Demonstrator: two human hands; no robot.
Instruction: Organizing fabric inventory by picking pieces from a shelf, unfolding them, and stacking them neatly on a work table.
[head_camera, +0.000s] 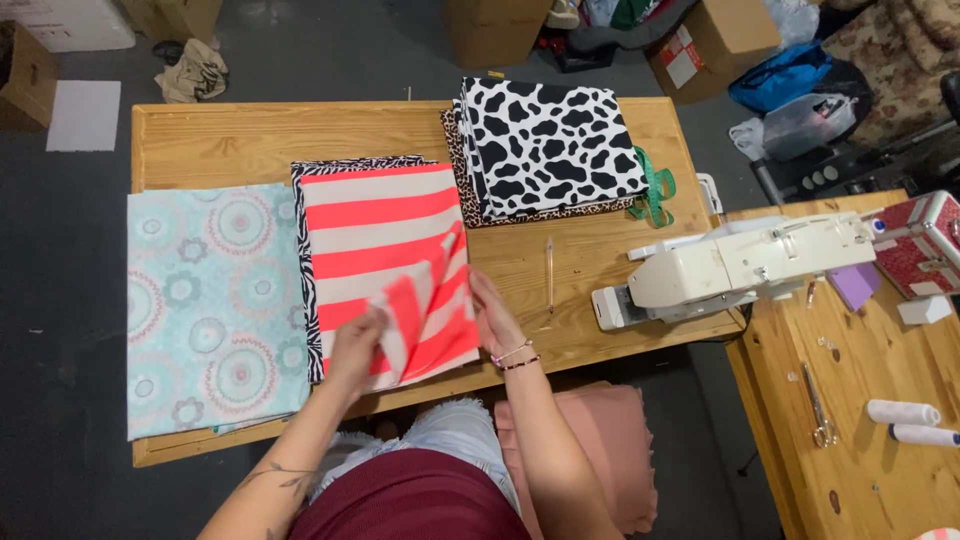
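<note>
From my seat, the left hand (352, 350) pinches the near corner of the striped cloth (385, 260), fingers closed on a lifted fold, while the right hand (497, 318) lies beside it with fingers flat against the cloth's right edge; I think it presses rather than grips, though the fold hides the fingertips. The striped cloth, coral and pale, lies in the middle of the table (560, 275), on top of a zebra cloth (308, 290) whose edge shows along its left side and top. My worry is that the stack sits close to the near table edge: a pull on the lifted corner could drag the whole folded piece, and the zebra layer under it, off toward the lap. The lifted fold could also slip from the pinch and fall back crooked. Just left, the blue patterned cloth (205, 310) already hangs past the table's near and left edges and could slide if nudged. A pen (549, 272) lies right of the hand, near enough to roll if the cloth sweeps it. Farther off, a cow-print cloth (550, 145) sits on a leopard one, with green tape (655, 190) beside it. A white sewing machine (740, 265) stands at right, bridging to a second table with scissors (820, 405) and thread spools (903, 412). Beyond lie grey floor, boxes and bags.
</note>
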